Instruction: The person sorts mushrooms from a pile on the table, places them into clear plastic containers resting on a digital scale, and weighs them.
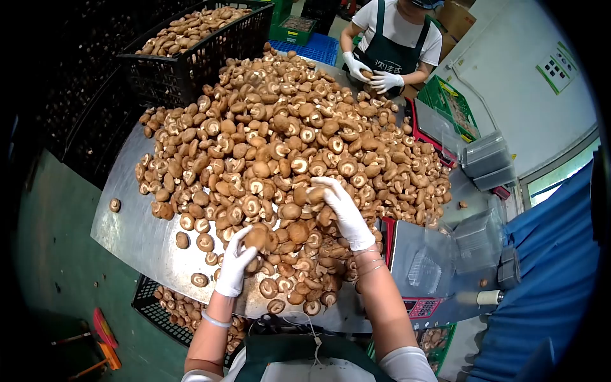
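Observation:
A large heap of brown shiitake mushrooms [261, 146] covers much of the metal table [140, 223]. My left hand [235, 262], in a white glove, is closed around a mushroom [256, 237] at the near left side of the heap. My right hand [344, 213], gloved as well, has its fingers curled over a mushroom [316, 195] near the middle of the pile; another mushroom [326, 216] lies against its palm side. Between my hands, more mushrooms show caps and pale stems. The fingertips of both hands are partly hidden.
A scale [407, 254] holding a clear plastic tray [424, 270] stands at right, beside stacked trays [478, 239]. A black crate [229, 41] of mushrooms stands back left; another crate [149, 305] sits below the table edge. Across the table, a gloved co-worker [394, 44] handles a mushroom.

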Tool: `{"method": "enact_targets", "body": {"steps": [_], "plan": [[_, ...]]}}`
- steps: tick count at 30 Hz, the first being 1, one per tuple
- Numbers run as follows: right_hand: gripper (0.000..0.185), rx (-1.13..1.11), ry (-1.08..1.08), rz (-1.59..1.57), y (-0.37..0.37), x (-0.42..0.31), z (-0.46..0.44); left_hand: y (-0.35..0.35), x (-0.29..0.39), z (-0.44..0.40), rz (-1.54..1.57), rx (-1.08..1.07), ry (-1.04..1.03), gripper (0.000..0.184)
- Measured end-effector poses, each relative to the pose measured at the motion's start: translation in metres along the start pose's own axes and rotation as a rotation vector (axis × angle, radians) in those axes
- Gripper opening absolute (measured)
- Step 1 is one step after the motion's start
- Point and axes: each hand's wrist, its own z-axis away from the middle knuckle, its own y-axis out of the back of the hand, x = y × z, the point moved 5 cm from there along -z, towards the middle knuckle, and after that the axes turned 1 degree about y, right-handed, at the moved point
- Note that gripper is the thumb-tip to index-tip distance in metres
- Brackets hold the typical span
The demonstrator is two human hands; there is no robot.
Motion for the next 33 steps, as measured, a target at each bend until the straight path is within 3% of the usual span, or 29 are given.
{"method": "enact_targets", "body": {"steps": [2,3,4,6,8,11,14,16,18,22,25,29,30,33], "plan": [[0.034,-0.077,0.076,0.494,-0.022,-0.005,-0.008,0.010,-0.020,-0.005,0.485,-0.008,0.139,0.049],[0.027,-0.099,0.229,0.864,-0.040,-0.008,-0.007,0.006,-0.018,-0.010,0.631,-0.056,0.135,0.043],[0.019,-0.106,0.339,1.238,-0.057,-0.005,-0.005,0.013,-0.034,-0.009,0.842,-0.038,0.295,0.038],[0.016,-0.276,0.326,1.664,-0.072,0.039,-0.014,0.014,-0.040,-0.012,0.924,0.070,0.382,0.036],[0.014,-0.287,0.270,2.029,-0.076,0.083,-0.022,0.012,-0.038,-0.014,0.915,0.060,0.393,0.040],[0.015,-0.221,0.243,2.040,-0.088,0.088,-0.035,0.008,-0.033,-0.010,0.925,0.033,0.402,0.043],[0.013,-0.291,0.280,2.260,-0.087,0.082,-0.041,0.009,-0.029,-0.007,0.864,0.163,0.409,0.050],[0.018,-0.407,0.224,2.003,-0.074,0.083,-0.043,0.010,-0.025,-0.004,0.948,0.065,0.368,0.053],[0.020,-0.374,0.269,1.889,-0.059,0.064,-0.037,0.010,-0.021,0.003,0.929,0.043,0.368,0.050],[0.029,-0.005,0.195,1.239,-0.018,0.024,-0.012,0.000,-0.025,0.015,0.857,0.024,0.372,0.041],[0.035,0.119,0.203,0.691,0.025,-0.001,0.034,-0.025,-0.022,0.013,0.765,0.018,0.304,0.037],[0.033,0.345,0.146,0.378,0.101,-0.059,0.126,-0.127,0.011,0.017,0.552,-0.118,0.217,0.045],[0.030,0.460,-0.050,0.177,0.115,-0.072,0.154,-0.159,0.016,0.018,0.515,-0.198,0.214,0.052],[0.027,0.561,-0.097,-0.004,0.165,-0.078,0.215,-0.251,0.012,0.024,0.401,-0.352,0.220,0.058]]}}
